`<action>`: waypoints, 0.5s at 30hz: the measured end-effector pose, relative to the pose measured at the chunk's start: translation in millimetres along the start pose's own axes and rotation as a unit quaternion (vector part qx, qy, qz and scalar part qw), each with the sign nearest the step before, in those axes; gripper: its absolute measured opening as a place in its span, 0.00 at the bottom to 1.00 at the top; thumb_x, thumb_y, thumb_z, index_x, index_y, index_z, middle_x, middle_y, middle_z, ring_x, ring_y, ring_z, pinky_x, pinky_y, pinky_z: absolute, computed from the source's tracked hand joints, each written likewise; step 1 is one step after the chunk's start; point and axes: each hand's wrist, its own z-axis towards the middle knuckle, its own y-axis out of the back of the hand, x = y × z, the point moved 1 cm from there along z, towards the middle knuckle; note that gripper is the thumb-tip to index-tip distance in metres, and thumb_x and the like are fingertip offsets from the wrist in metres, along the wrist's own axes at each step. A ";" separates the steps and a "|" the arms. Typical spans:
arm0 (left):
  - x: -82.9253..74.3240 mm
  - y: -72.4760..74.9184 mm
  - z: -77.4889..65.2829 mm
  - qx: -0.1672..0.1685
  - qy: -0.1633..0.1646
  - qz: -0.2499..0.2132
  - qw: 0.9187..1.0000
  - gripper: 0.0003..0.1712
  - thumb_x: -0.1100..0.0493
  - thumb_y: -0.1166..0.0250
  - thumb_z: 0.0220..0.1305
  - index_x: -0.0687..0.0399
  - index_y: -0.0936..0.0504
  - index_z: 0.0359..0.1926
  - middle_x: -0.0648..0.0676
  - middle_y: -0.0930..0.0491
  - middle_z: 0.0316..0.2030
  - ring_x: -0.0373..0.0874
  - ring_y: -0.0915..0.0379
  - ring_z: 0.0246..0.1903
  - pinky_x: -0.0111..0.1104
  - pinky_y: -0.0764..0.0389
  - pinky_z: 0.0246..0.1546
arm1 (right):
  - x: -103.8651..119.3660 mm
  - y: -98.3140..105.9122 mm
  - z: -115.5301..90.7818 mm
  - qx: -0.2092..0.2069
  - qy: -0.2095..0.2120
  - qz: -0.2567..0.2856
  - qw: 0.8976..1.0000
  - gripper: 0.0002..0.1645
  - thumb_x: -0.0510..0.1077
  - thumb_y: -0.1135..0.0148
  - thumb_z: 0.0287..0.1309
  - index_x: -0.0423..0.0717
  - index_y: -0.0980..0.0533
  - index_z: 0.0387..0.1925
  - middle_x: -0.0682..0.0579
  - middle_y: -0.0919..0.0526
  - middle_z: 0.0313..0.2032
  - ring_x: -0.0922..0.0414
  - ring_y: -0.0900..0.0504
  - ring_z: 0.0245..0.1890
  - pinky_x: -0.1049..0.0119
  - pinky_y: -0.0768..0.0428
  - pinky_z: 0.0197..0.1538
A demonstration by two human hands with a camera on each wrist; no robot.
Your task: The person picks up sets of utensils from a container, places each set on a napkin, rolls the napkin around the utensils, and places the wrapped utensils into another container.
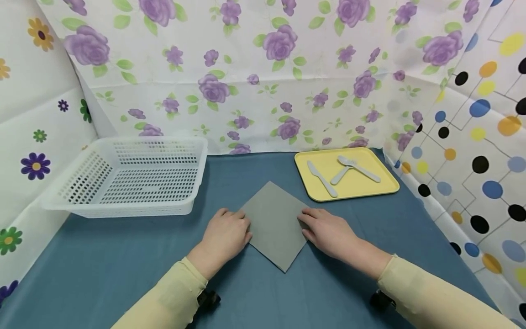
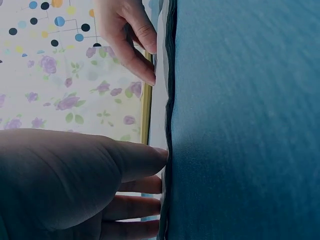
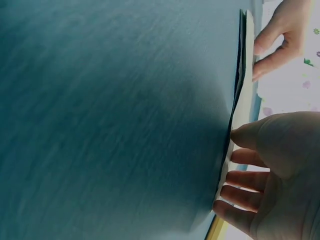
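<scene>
A grey folded napkin (image 1: pixel 276 227) lies flat on the blue cloth, one corner pointing towards me. In the wrist views its edge shows several thin layers, slightly parted in places. My left hand (image 1: pixel 227 234) touches the napkin's left corner, thumb (image 2: pixel 142 159) against the edge and the other fingers beside it. At the right corner, my right hand (image 1: pixel 328 230) rests its fingertips (image 3: pixel 225 207) and thumb along the edge. Both side corners are partly hidden under the fingers in the head view.
A white perforated plastic basket (image 1: pixel 188 208) stands at the back left. At the back right, a yellow tray (image 1: pixel 357 189) holds a pale grey knife (image 1: pixel 322 179) and two more crossed pieces of cutlery (image 1: pixel 361 170). Patterned sheets (image 1: pixel 246 55) enclose the table's back and sides.
</scene>
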 end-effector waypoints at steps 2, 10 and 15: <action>0.6 0.9 0.1 0.004 0.002 -0.003 1.000 0.12 0.47 0.19 0.68 0.50 0.07 0.41 0.52 0.13 0.39 0.51 0.11 0.40 0.50 0.17 0.59 | -1.1 0.0 -1.5 -0.004 0.006 0.002 1.000 0.24 0.46 0.26 0.74 0.41 0.16 0.66 0.40 0.16 0.66 0.42 0.16 0.66 0.46 0.11 0.55; 0.6 0.8 0.4 0.023 0.011 -0.014 1.000 0.12 0.48 0.20 0.70 0.50 0.07 0.43 0.52 0.12 0.43 0.51 0.10 0.42 0.57 0.20 0.65 | -3.2 6.1 -4.7 0.022 0.022 0.001 1.000 0.25 0.45 0.29 0.77 0.40 0.18 0.69 0.38 0.18 0.68 0.42 0.17 0.67 0.47 0.12 0.57; -0.2 -1.6 1.4 0.027 0.013 -0.021 0.999 0.12 0.49 0.20 0.70 0.51 0.07 0.43 0.53 0.11 0.44 0.52 0.10 0.43 0.59 0.22 0.67 | -4.8 9.9 -3.3 0.054 0.014 0.005 0.998 0.27 0.45 0.30 0.78 0.39 0.20 0.71 0.38 0.20 0.70 0.40 0.19 0.69 0.45 0.14 0.61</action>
